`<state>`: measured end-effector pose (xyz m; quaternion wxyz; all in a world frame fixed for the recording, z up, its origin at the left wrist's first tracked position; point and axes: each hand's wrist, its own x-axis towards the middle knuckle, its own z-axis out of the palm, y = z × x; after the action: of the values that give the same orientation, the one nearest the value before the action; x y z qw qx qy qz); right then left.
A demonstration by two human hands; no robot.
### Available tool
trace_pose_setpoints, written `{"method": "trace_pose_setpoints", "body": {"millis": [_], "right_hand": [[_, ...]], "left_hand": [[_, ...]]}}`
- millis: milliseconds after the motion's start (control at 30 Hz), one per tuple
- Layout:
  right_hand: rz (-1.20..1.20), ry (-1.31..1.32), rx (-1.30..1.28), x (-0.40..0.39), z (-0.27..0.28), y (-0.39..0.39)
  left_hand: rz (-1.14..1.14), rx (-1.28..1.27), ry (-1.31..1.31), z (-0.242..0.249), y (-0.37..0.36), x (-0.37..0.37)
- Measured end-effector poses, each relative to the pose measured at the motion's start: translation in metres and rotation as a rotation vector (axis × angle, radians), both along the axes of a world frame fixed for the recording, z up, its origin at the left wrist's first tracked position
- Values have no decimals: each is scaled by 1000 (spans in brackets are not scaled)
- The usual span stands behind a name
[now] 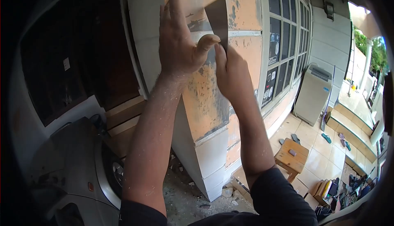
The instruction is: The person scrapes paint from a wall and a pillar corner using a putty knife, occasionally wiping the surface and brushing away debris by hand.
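Note:
My right hand is closed round the lower end of a scraper, whose flat, dark, flared blade points upward. The handle is hidden inside my fist. To its left, my left hand is raised with the fingers stretched up and the thumb out to the side, its tip close by the lower part of the blade. Both hands are in front of a pillar with peach paint, worn to grey and dark patches. The blade overlaps the upper part of the pillar in this view. White specks dot my left forearm.
A car stands at lower left, beside the pillar's base. Paint chips and rubble lie on the ground. Right of the pillar are a gridded window, a washing machine, a wooden stool and scattered sandals.

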<state>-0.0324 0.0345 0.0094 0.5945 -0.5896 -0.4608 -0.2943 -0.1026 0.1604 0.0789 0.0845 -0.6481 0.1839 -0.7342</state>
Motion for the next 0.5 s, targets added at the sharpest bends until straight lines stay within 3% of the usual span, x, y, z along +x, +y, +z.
{"method": "trace_pose_setpoints", "body": {"millis": [133, 167, 200, 267, 333, 400, 500], "right_hand": [[4, -80, 23, 35, 112, 17], [109, 91, -115, 12, 128, -10], [139, 74, -176, 15, 133, -19], [66, 50, -270, 8, 114, -34], [-112, -174, -80, 23, 52, -18], [9, -72, -84, 17, 7, -26], [88, 70, -167, 16, -2, -29]], "left_hand": [[23, -21, -1, 0, 4, 0], [58, 17, 4, 0, 7, -1], [97, 62, 7, 2, 8, -3], [53, 28, 32, 1, 3, -5], [1, 12, 54, 0, -3, -6], [54, -38, 116, 0, -3, -9], [28, -78, 111, -2, -9, -7]]}}
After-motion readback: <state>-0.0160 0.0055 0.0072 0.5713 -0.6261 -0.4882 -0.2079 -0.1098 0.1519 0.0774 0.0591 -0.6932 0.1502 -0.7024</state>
